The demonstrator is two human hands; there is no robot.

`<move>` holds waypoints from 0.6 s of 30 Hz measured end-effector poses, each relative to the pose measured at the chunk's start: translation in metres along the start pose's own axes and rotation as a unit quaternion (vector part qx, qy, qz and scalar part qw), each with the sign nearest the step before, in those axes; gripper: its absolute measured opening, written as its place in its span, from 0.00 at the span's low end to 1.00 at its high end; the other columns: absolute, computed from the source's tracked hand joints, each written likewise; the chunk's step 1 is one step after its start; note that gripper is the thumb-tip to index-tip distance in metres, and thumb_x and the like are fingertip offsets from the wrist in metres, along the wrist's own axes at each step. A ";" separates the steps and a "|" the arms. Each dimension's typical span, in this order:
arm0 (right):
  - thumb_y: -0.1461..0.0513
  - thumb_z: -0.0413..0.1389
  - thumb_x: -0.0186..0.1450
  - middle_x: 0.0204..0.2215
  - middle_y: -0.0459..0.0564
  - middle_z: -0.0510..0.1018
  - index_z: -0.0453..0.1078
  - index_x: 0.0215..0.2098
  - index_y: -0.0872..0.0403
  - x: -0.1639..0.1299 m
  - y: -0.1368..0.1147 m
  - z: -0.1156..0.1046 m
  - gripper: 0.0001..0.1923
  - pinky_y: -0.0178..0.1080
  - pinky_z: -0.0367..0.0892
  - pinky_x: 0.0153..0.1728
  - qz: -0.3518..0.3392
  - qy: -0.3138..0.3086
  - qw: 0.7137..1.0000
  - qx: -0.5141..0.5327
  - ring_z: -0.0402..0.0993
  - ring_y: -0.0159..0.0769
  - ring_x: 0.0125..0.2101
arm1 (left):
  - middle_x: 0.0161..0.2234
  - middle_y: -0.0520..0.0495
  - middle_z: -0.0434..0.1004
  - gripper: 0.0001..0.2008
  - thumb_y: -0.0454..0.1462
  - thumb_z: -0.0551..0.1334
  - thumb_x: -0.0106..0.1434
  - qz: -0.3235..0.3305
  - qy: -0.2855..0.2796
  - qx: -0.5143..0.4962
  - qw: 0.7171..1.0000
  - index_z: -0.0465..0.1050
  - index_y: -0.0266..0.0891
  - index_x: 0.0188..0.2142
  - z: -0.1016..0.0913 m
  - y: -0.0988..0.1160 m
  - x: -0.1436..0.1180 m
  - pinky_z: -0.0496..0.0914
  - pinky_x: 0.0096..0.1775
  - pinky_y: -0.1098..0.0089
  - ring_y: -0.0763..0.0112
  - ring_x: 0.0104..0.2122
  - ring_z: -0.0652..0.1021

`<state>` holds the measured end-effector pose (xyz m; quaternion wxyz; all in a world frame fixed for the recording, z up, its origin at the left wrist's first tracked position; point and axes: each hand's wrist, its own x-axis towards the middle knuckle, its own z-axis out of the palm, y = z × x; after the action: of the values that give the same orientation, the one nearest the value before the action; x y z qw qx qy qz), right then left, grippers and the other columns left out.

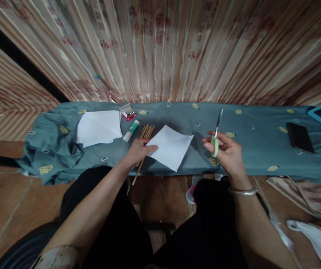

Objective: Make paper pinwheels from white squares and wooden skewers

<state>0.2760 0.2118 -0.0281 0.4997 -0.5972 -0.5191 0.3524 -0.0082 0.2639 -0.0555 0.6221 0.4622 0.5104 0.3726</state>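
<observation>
Black-clad knees are seen nearest. Beyond them, a white paper sheet (170,147) is pinched at its left corner by the left hand (139,148); green-handled scissors (215,135), blades pointing away, are gripped by the right hand (227,153), just right of the sheet, over the tabletop (255,123).

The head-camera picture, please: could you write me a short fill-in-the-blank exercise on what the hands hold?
1. The right hand holds green-handled ____.
2. The left hand grips a white ____ of paper.
3. The glue stick lies beside a bundle of wooden ____.
4. The black phone lies on the ____ cloth.

Missing words: scissors; sheet; sticks; blue-grey.
</observation>
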 end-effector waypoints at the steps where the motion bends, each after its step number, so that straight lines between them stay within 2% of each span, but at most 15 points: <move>1: 0.47 0.69 0.49 0.35 0.50 0.83 0.72 0.47 0.50 0.000 -0.002 0.001 0.31 0.45 0.71 0.42 -0.020 0.004 1.000 -0.022 0.78 0.42 0.38 | 0.20 0.50 0.77 0.10 0.37 0.71 0.40 0.001 -0.010 0.014 1.000 0.80 0.34 0.25 0.001 -0.002 0.001 0.67 0.24 0.74 0.73 0.20 0.72; 3: 0.48 0.68 0.51 0.38 0.51 0.83 0.71 0.50 0.50 0.000 -0.006 0.002 0.31 0.45 0.71 0.43 -0.044 -0.007 0.996 -0.083 0.78 0.42 0.38 | 0.20 0.52 0.77 0.10 0.37 0.72 0.40 0.003 -0.023 0.040 0.999 0.81 0.35 0.25 0.004 -0.005 0.003 0.66 0.24 0.74 0.74 0.20 0.72; 6: 0.50 0.66 0.55 0.40 0.51 0.83 0.71 0.53 0.50 -0.005 -0.013 0.007 0.29 0.42 0.70 0.42 -0.057 -0.056 0.980 -0.183 0.79 0.42 0.38 | 0.19 0.53 0.76 0.10 0.37 0.71 0.39 0.006 -0.042 0.069 0.997 0.81 0.37 0.24 0.009 -0.008 0.005 0.65 0.23 0.75 0.74 0.20 0.72; 10: 0.55 0.62 0.59 0.38 0.51 0.83 0.72 0.53 0.51 -0.009 -0.018 0.017 0.24 0.39 0.70 0.39 -0.099 -0.103 0.950 -0.278 0.78 0.40 0.35 | 0.20 0.53 0.76 0.08 0.36 0.69 0.42 0.024 -0.072 0.117 0.990 0.81 0.37 0.25 0.016 -0.008 0.002 0.63 0.23 0.75 0.73 0.20 0.72; 15: 0.59 0.60 0.59 0.27 0.46 0.81 0.76 0.49 0.51 -0.008 -0.011 0.019 0.19 0.35 0.68 0.32 -0.135 -0.092 0.935 -0.313 0.75 0.35 0.26 | 0.23 0.53 0.77 0.09 0.36 0.69 0.43 0.033 -0.083 0.160 0.983 0.81 0.37 0.28 0.016 -0.005 0.003 0.64 0.26 0.74 0.71 0.24 0.74; 18: 0.58 0.60 0.58 0.24 0.44 0.79 0.76 0.48 0.52 -0.006 -0.007 0.017 0.20 0.33 0.65 0.28 -0.123 -0.076 0.942 -0.302 0.71 0.31 0.22 | 0.28 0.51 0.80 0.17 0.37 0.72 0.42 0.044 -0.061 0.101 0.992 0.81 0.36 0.34 0.014 -0.003 0.006 0.68 0.31 0.72 0.69 0.28 0.77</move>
<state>0.2572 0.2092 -0.0264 0.2946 -0.6227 -0.7072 0.1591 0.0069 0.2656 -0.0588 0.5850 0.5666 0.4860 0.3170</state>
